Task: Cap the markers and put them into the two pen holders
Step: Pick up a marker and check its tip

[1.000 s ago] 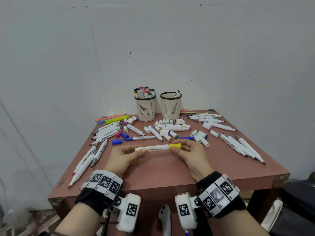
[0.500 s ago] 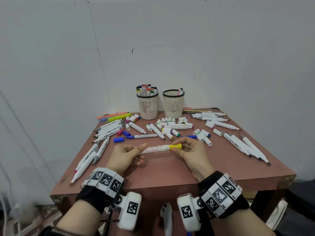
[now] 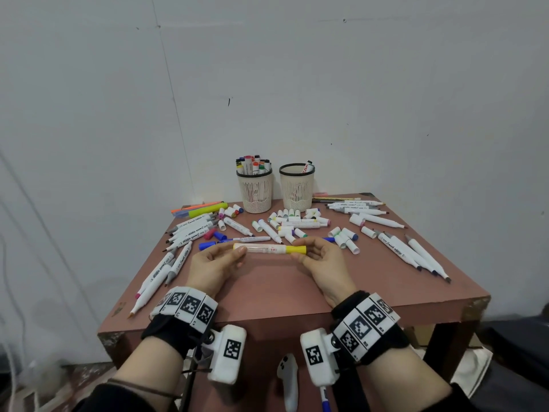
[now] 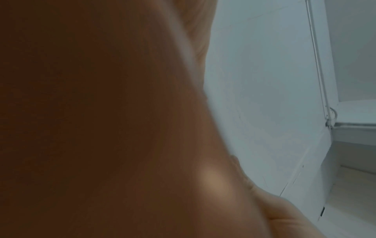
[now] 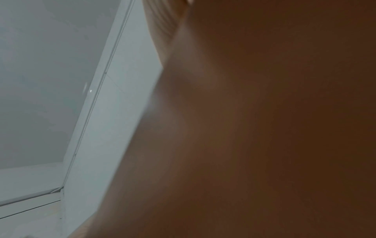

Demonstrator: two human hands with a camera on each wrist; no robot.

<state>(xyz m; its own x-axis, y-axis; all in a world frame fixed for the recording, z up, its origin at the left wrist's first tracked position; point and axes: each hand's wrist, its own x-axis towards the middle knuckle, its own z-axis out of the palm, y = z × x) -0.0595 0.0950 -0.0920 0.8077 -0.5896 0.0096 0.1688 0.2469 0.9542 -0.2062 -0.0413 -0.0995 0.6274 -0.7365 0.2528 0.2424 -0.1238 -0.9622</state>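
Above brown tabletop (image 3: 267, 292): left hand (image 3: 214, 266), right hand (image 3: 322, 263) pinch yellow-capped white plastic marker (image 3: 269, 249) ends. Light, stiff, probably slick; hold barrel.

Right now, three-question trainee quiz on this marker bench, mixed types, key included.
1. True or false: both hands hold the yellow-capped marker.
2. Which pen holder looks fuller? A) left pen holder B) right pen holder
3. Fill in: the yellow cap sits at the end by the ____ hand.

Key:
1. True: left hand and right hand each hold one end.
2. A
3. right
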